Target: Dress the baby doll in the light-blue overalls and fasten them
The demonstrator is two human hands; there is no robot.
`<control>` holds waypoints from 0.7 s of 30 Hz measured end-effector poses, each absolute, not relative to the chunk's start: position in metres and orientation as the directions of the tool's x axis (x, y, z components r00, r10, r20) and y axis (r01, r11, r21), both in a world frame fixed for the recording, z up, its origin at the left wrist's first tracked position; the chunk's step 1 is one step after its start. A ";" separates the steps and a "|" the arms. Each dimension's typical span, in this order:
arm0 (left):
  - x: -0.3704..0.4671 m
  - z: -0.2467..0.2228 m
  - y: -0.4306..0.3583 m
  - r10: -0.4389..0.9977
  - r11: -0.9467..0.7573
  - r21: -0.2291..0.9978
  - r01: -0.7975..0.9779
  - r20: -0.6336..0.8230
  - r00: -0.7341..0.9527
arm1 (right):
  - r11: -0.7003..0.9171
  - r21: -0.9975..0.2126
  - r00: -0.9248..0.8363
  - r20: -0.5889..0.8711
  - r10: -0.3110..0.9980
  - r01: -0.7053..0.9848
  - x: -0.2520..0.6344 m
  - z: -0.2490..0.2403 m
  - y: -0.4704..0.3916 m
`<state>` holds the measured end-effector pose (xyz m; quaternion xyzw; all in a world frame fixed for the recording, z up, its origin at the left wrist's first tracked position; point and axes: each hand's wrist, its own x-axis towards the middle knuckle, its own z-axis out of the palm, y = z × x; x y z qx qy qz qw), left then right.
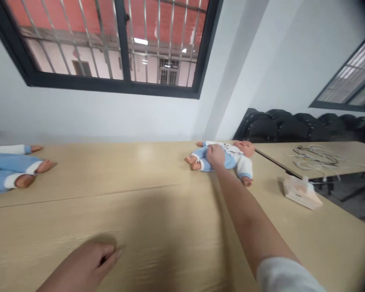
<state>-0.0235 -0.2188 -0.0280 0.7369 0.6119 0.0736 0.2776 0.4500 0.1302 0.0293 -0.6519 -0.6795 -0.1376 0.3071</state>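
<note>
A baby doll point(231, 161) in a white top with blue trousers lies on its back near the far edge of the table. Stretched out over its middle, my right hand point(216, 155) is closed on the doll's clothing around the upper legs; its fingertips are partly hidden. My left hand point(89, 259) rests low over the near part of the table, fingers curled in and thumb alongside, with nothing visible in it. At the left edge lies a second doll point(15, 166) in similar clothes, its upper body out of view.
The wooden table point(109, 227) stands against a wall below a barred window point(118, 83). To the right sit a white tissue box point(302, 192) and another table point(353, 160) bearing tangled cables point(318, 156). Black chairs point(292, 125) are stacked behind.
</note>
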 end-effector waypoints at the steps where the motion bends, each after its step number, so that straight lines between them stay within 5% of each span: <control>1: -0.022 -0.025 -0.218 0.937 -0.098 0.485 0.869 -0.248 0.245 | 0.132 -0.227 0.038 0.619 0.784 0.965 0.448 0.030 0.123; 7: -0.014 -0.008 -0.220 0.952 -0.165 0.393 0.905 -0.176 0.250 | 0.330 -0.275 -0.032 0.723 0.690 0.903 0.401 0.022 0.051; 11: -0.008 -0.001 -0.224 0.965 -0.176 0.352 0.919 -0.124 0.232 | 0.648 -0.282 -0.282 0.728 0.625 0.708 0.335 0.011 -0.031; 17: -0.006 0.003 -0.231 0.966 -0.179 0.333 0.926 -0.118 0.229 | 0.833 -0.360 -0.649 0.522 0.554 0.421 0.231 -0.005 -0.163; 21: 0.000 0.003 -0.233 0.917 -0.290 0.506 0.812 -0.095 0.387 | 0.899 -0.357 -0.835 0.389 0.389 0.253 0.185 -0.021 -0.197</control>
